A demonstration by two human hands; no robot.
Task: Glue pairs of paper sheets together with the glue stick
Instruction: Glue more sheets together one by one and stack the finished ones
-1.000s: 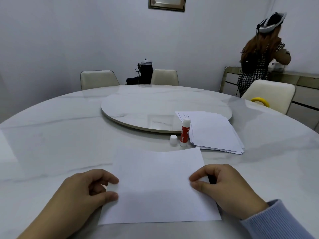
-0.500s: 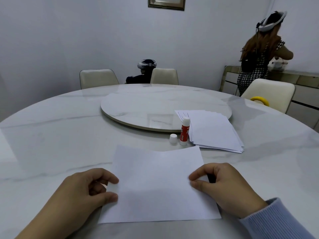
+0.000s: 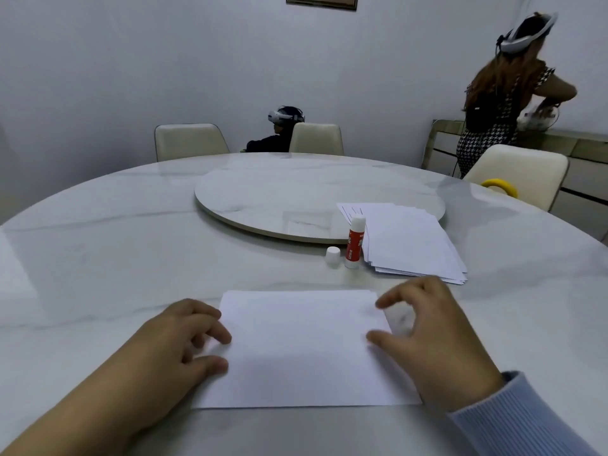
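Note:
A white paper sheet lies flat on the marble table right in front of me. My left hand rests at its left edge, with the thumb and a fingertip on top of the paper. My right hand is at the right edge with fingers spread and slightly blurred, and its thumb tip is over the paper. Behind the sheet, an uncapped red and white glue stick stands upright beside its white cap. A fanned stack of white sheets lies just right of the glue stick.
A round turntable fills the table's middle, partly under the stack. Cream chairs stand around the far side. A seated person with a headset is behind the table. Another person stands at a sideboard at the right. A yellow ring lies near the right chair.
Both hands have stopped pinching the sheet's side edges. The right fingers have spread open, and the left fingers now lie on top of the paper.

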